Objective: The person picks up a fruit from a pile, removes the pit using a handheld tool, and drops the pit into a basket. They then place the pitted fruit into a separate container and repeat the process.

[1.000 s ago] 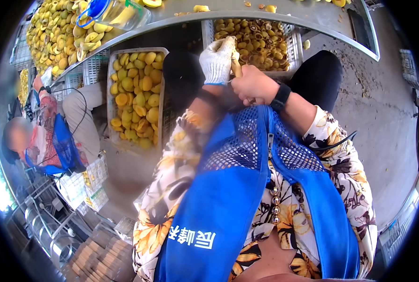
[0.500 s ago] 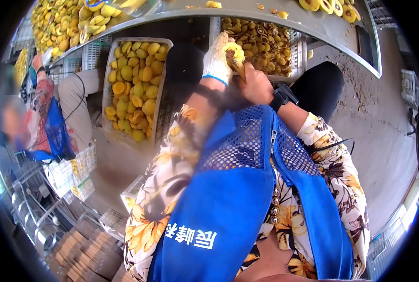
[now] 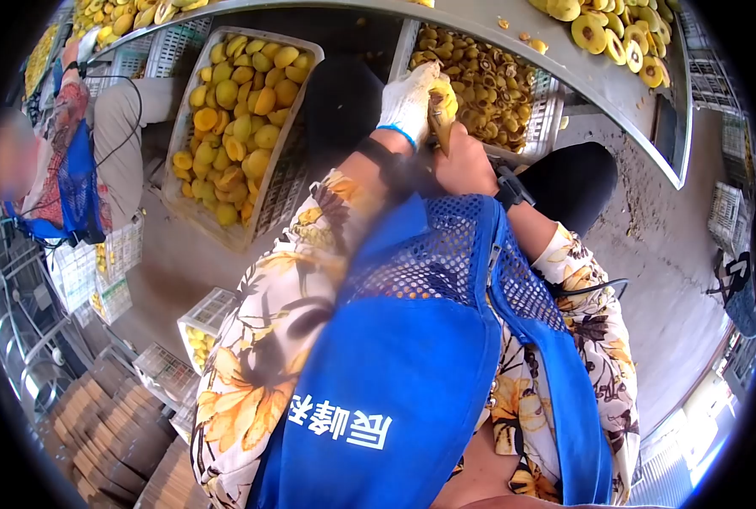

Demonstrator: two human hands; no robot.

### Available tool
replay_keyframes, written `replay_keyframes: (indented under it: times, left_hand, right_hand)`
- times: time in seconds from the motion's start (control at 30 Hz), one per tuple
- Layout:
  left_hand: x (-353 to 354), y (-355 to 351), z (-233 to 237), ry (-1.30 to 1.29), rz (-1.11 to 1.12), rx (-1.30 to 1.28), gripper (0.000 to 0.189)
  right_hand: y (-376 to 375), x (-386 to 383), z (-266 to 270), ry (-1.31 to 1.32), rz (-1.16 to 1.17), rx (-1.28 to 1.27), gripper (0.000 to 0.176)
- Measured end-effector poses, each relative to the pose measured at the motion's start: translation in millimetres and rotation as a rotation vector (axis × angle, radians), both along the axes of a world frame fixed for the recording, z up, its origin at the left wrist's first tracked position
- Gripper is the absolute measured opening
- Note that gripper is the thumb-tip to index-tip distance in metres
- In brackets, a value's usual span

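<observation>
My left hand (image 3: 405, 106), in a white knitted glove with a blue cuff edge, is closed around a yellow peach half (image 3: 446, 103). My bare right hand (image 3: 464, 166) grips a brownish, tapered pitting tool (image 3: 439, 127). The tool points up against the fruit; its working end is hidden there. Both hands are close together above my lap, at the near edge of a white crate (image 3: 402, 53) holding brown-yellow pits and scraps (image 3: 480, 89). Left of my knees stands another crate (image 3: 291, 174) full of yellow-green peach halves (image 3: 234, 127).
A metal worktable (image 3: 565, 89) runs across the front, with cut peach halves (image 3: 620, 38) on its right part. At the left a co-worker in a blue vest (image 3: 77, 191) sits by the table. Stacked brown blocks (image 3: 115, 424) and a small crate (image 3: 204, 318) lie behind left.
The view has tilted and shifted, showing more of the table's right end. The fruit has turned in my left hand, its hollow less visible now, with the tool still against it.
</observation>
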State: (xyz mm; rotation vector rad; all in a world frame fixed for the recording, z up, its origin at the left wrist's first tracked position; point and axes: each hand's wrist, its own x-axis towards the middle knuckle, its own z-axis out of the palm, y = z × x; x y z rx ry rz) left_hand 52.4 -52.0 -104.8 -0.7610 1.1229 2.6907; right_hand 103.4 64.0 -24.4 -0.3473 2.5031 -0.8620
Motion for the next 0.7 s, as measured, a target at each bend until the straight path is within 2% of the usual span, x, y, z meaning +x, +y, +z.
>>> replay_keyframes:
  times: [0.03, 0.1, 0.13, 0.23, 0.27, 0.37, 0.4, 0.47, 0.53, 0.6, 0.63, 0.7]
  left_hand:
    - [1, 2, -12, 0.118, 0.031, -0.176, 0.021]
    - [2, -2, 22, -0.004, 0.002, 0.003, 0.02]
    - [3, -2, 26, -0.016, 0.009, -0.068, 0.02]
    - [5, -7, 18, -0.069, -0.107, -0.009, 0.023]
    - [3, -8, 6, -0.107, -0.118, 0.164, 0.025]
    - [1, -10, 11, -0.164, -0.142, 0.248, 0.027]
    - [3, -10, 23, -0.152, -0.119, 0.13, 0.029]
    - [7, -9, 27, -0.14, -0.088, 0.055, 0.03]
    - [8, -6, 25, -0.072, 0.012, 0.022, 0.033]
    - [5, -5, 21, -0.085, 0.046, -0.185, 0.032]
    - [5, -4, 23, -0.094, 0.062, -0.285, 0.032]
    - [5, -3, 28, -0.024, 0.02, -0.292, 0.031]
  right_hand:
    - [-2, 1, 0, 0.01, -0.03, -0.031, 0.029]
    - [-7, 2, 6, 0.015, -0.08, -0.035, 0.029]
    - [-10, 3, 19, 0.005, -0.1, -0.006, 0.028]
    - [-19, 6, 40, 0.017, -0.132, 0.11, 0.029]
    - [-20, 7, 42, 0.023, -0.137, 0.154, 0.029]
    - [2, -5, 11, -0.034, -0.02, -0.077, 0.031]
    - [1, -8, 4, -0.032, -0.022, -0.11, 0.029]
    - [-1, -9, 2, -0.034, -0.03, -0.183, 0.027]
    - [-3, -16, 16, -0.36, -0.074, -0.253, 0.024]
    - [-2, -21, 17, -0.622, -0.15, -0.327, 0.02]
    - [-1, -20, 9, -0.719, -0.206, -0.369, 0.018]
    - [2, -19, 1, -0.881, -0.284, -0.479, 0.015]
